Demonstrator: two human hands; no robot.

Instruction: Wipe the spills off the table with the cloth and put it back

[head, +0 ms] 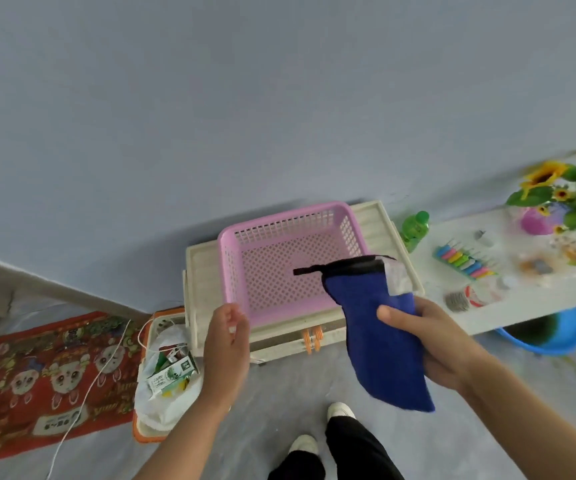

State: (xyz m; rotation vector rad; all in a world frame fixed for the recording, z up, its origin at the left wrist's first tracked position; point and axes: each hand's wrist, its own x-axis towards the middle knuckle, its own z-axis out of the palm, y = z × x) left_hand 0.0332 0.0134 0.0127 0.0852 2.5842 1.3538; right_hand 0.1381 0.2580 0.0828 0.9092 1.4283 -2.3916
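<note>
My right hand (432, 344) grips a folded blue cloth (373, 317) with a black hem and hanging loop. The cloth's upper end reaches over the front right corner of a pink perforated basket (234, 268). The basket stands on a cream slatted rack (203, 271). My left hand (226, 337) hovers in front of the basket's front left corner with fingers loosely curled, holding nothing. The white table (508, 313) lies to the right.
The table carries a green bottle (415, 230), coloured pens (463, 263), a steel scourer (457, 301) and sunflowers in a pink vase (563, 199). A blue basin (549, 336) sits under the table. An orange bin with a white bag (165, 382) and a red mat (47, 379) lie left.
</note>
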